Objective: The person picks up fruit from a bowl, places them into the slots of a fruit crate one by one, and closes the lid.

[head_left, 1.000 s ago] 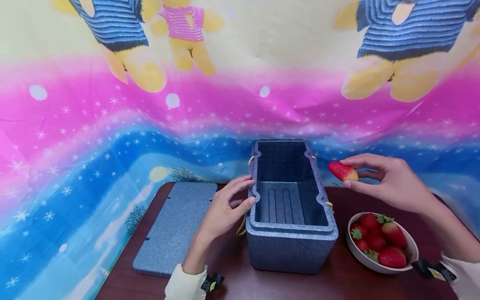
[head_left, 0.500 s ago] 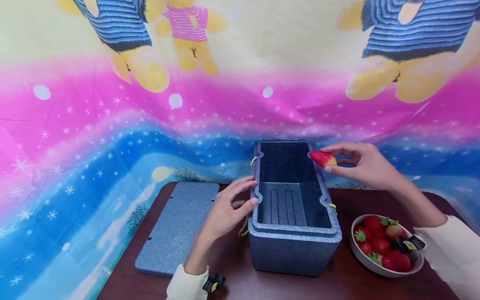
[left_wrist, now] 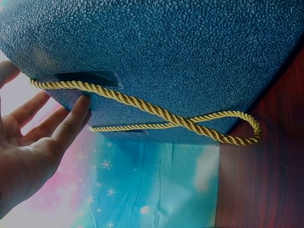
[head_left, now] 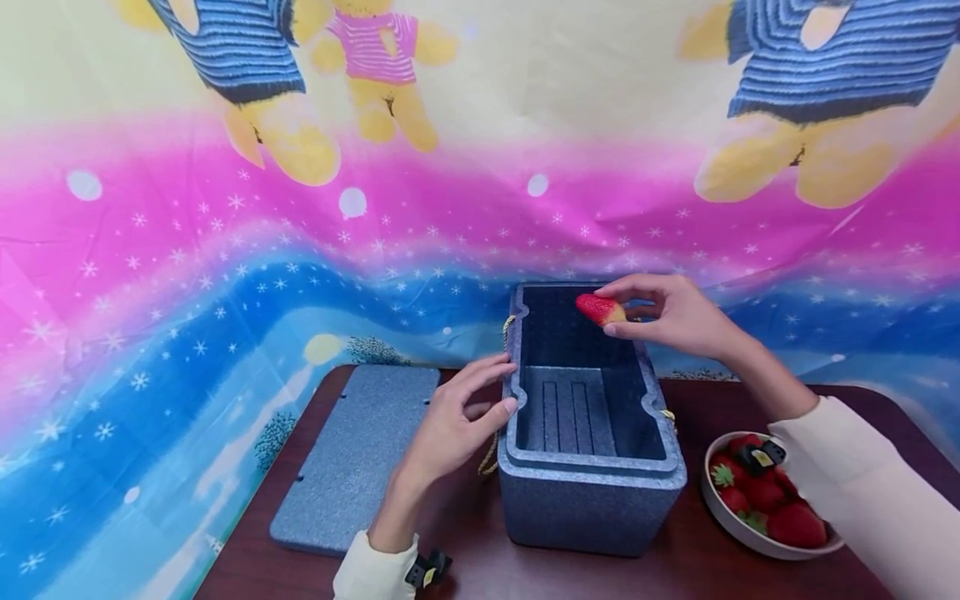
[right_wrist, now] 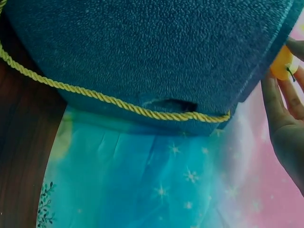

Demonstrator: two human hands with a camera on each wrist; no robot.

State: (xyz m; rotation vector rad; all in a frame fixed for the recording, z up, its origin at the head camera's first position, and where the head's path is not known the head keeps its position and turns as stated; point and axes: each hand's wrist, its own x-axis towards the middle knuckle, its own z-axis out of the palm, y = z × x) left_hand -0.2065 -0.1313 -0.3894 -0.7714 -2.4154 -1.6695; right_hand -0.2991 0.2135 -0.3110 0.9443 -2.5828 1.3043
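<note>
My right hand [head_left: 671, 317] pinches a strawberry [head_left: 598, 309] between thumb and fingers, over the far part of an open grey foam box [head_left: 588, 515]. The strawberry's tip is red and its base yellowish; in the right wrist view only its yellow end with a short stem [right_wrist: 290, 73] shows, past the box edge. My left hand [head_left: 453, 421] touches the box's left rim with thumb and fingertips, its fingers spread and loosely bent. Seen from the left wrist, a fingertip [left_wrist: 83, 100] meets the outer wall beside a gold rope [left_wrist: 137, 103]. The box's visible floor is bare and grooved.
To the right stands a white bowl [head_left: 750, 538] of several strawberries [head_left: 797, 525], partly covered by my right sleeve [head_left: 840, 467]. A flat grey foam lid [head_left: 352, 467] lies left of the box on the dark wooden table [head_left: 555, 577]. A printed cloth [head_left: 450, 208] hangs close behind.
My right hand has carried the strawberry leftward, from beside the box to over its opening. The right sleeve now covers part of the bowl. My left hand stays at the rim.
</note>
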